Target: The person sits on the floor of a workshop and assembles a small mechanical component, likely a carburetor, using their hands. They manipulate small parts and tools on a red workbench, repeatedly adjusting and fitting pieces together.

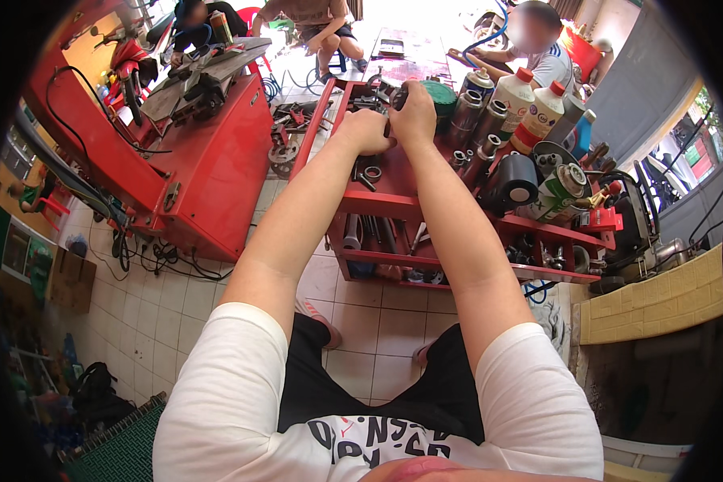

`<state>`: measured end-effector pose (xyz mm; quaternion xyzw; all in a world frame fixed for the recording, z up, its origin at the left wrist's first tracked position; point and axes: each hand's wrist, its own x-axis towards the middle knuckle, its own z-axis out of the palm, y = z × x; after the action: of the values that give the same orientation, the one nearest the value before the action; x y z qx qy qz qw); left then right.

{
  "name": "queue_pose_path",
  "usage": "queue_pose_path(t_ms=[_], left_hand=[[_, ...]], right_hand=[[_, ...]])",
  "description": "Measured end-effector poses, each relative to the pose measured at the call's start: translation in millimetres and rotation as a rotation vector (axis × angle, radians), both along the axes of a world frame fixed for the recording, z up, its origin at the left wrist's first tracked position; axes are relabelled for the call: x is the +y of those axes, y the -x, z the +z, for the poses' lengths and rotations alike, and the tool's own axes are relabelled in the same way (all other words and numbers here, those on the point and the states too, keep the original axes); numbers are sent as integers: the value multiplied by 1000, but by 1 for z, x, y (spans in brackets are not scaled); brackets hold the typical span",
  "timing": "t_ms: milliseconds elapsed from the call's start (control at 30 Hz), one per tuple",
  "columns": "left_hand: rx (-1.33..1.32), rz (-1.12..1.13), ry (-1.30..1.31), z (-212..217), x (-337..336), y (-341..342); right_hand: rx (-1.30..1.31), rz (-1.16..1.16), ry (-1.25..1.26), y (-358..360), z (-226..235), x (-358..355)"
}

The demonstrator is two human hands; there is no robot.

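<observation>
Both my arms reach forward over a red tool cart (377,207). My left hand (366,133) is closed, its fingers curled out of sight, and what it grips is hidden. Touching or almost touching it, my right hand (414,117) is closed round a dark part (398,98), of which only a small piece shows. Small metal parts (367,104) lie in the cart's top tray beyond my left hand. Nearer to me in that tray are a metal ring (372,173) and a short bolt-like piece. A green round lid or tub (440,95) stands just right of my right hand.
Spray cans (466,112), white bottles with red caps (512,95) and sockets (480,161) crowd the cart's right side. Its lower shelf holds hand tools (381,233). A red motorcycle lift (209,173) stands left, with cables (165,259) on the tiled floor. Several people sit beyond.
</observation>
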<state>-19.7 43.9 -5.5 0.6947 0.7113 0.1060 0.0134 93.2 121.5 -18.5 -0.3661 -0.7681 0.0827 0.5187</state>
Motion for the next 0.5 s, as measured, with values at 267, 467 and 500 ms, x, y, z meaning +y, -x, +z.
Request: queue_pose_path(t_ms=[267,467,500], left_hand=[[-162,-52,-149,-8,4,7],[-395,-92,-243,-8,11,7],[-435,-84,-292,-11,15,11]], right_hand=[[178,-28,-41,-1,2,4],[252,-42,-1,-6,6,5],[269,-42,5,-6,9,4]])
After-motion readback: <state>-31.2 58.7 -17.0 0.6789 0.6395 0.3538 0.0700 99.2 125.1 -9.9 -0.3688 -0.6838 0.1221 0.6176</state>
